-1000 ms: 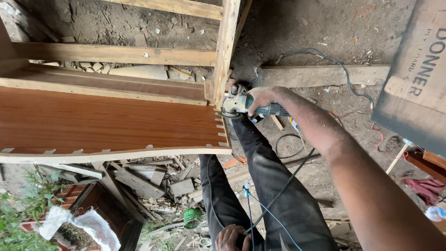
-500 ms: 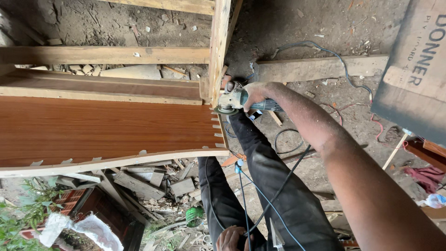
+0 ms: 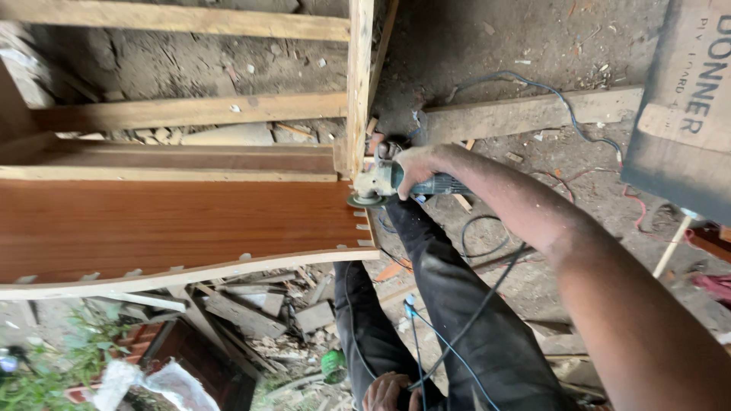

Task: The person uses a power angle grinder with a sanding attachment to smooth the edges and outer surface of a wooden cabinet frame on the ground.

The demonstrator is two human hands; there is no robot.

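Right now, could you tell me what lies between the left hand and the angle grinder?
In the head view, the dark trouser legs and cables span from left hand to angle grinder.

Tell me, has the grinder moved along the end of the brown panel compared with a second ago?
Cannot tell. The grinder in the right hand sits at the brown panel's corner by the upright post, as before; the view itself shifted.

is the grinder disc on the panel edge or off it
On it: the right hand holds the grinder with its disc against the brown panel end.
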